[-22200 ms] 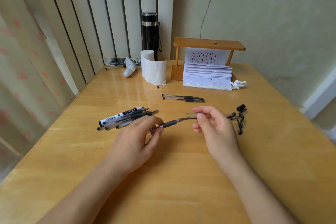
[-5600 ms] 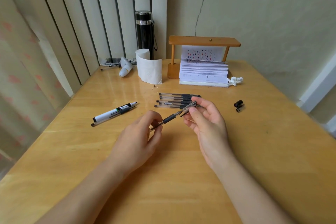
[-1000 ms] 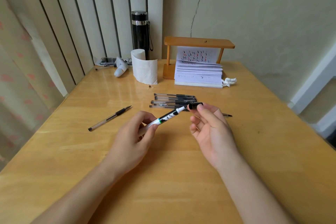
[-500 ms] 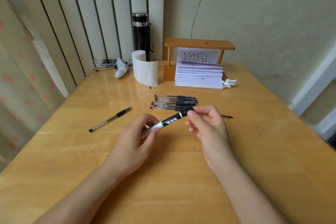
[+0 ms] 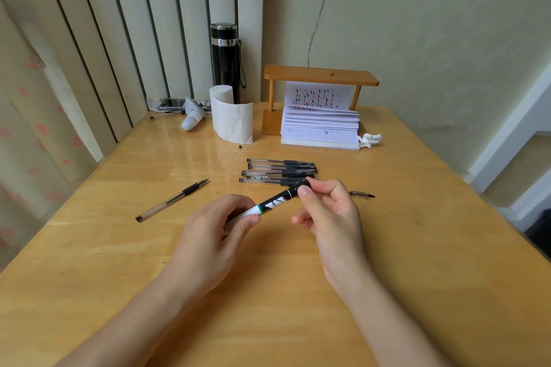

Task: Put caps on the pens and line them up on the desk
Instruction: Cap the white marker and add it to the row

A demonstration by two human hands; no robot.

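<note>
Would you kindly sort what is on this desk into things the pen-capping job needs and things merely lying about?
Job:
marker, held by left hand and right hand
capped pens row
uncapped pen
loose cap

Lying about:
flask
tissue roll
notepad stand
crumpled tissue

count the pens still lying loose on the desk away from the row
2: an uncapped pen lying diagonally at left, and a pen partly hidden behind the right hand.

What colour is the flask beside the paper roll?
The flask is black with a silver band, in the head view.
</note>
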